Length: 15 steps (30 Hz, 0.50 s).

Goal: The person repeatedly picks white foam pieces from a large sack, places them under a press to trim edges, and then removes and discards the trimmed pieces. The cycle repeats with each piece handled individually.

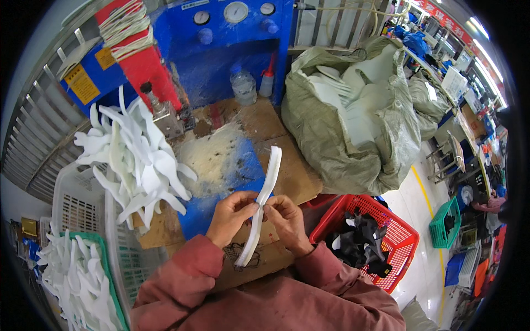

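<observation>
Between my two hands is a long, narrow white foam strip [269, 175], slightly curved, with a line running along its edge. My left hand [234, 215] pinches it near the middle from the left side. Close beside it, my right hand [288, 220] grips the same stretch between thumb and fingers. The strip slants, its upper end pointing away from me and its lower end over the cardboard [270, 254] in front of my body. Beyond my hands lies a blue work surface [251, 165] covered with pale dust. A heap of white curved foam pieces [146, 171] sits to the left.
A blue machine [221, 55] with gauges and a red part [143, 60] stands behind, with a plastic bottle [243, 85] before it. At right are a large woven sack [309, 132] of white pieces and a red basket [406, 243] with black pieces. White crates [77, 190] stand left.
</observation>
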### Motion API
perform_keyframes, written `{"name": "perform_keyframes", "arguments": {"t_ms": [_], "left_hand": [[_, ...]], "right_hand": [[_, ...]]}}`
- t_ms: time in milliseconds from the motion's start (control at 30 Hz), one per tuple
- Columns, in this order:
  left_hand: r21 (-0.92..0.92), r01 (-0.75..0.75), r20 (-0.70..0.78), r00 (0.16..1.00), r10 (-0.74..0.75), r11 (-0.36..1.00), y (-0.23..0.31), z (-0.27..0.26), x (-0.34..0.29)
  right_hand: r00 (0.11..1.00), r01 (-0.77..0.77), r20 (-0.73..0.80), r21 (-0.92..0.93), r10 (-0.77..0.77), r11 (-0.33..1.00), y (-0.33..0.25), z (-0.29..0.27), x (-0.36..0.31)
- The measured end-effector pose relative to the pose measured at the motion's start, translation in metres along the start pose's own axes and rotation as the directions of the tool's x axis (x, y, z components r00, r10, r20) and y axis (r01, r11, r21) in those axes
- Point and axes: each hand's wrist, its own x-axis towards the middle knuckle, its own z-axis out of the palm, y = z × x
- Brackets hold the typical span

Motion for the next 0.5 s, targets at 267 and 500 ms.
{"name": "perform_keyframes", "arguments": {"t_ms": [267, 500], "left_hand": [[0.307, -0.189, -0.072, 0.973, 0.221, 0.933, -0.005, 0.013, 0.002], [0.437, -0.309, 0.03, 0.944, 0.329, 0.845, -0.008, 0.022, -0.002]], "right_hand": [[0.995, 0.077, 0.047, 0.121, -0.084, 0.99, 0.019, -0.002, 0.007], [0.998, 0.043, -0.045, 0.15, -0.037, 0.988, 0.021, -0.014, 0.011]]}}
